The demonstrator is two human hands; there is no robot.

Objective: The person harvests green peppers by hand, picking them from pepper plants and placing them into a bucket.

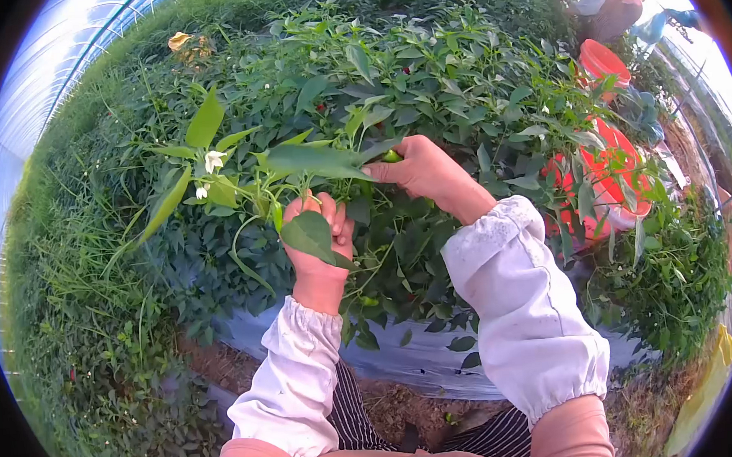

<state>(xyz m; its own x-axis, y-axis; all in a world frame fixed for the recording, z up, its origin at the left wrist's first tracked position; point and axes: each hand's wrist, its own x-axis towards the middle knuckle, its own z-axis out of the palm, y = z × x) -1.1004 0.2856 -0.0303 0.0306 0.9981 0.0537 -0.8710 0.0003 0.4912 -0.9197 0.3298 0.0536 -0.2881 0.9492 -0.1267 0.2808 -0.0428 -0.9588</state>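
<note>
Fingers curled, my left hand grips a green stem of a pepper plant, with a broad leaf partly over the palm. White flowers and long leaves spread from that branch to the left. To the right and slightly higher, my right hand is closed with thumb and fingers pinched on a leafy part of the plant. A bit of a green pepper shows at its fingertips. Leaves hide part of both grips.
Dense pepper plants surround the hands. Red buckets stand at the right, partly behind leaves. Another person is at the upper right. Plastic sheeting covers the ground below, and a yellow sack lies lower right.
</note>
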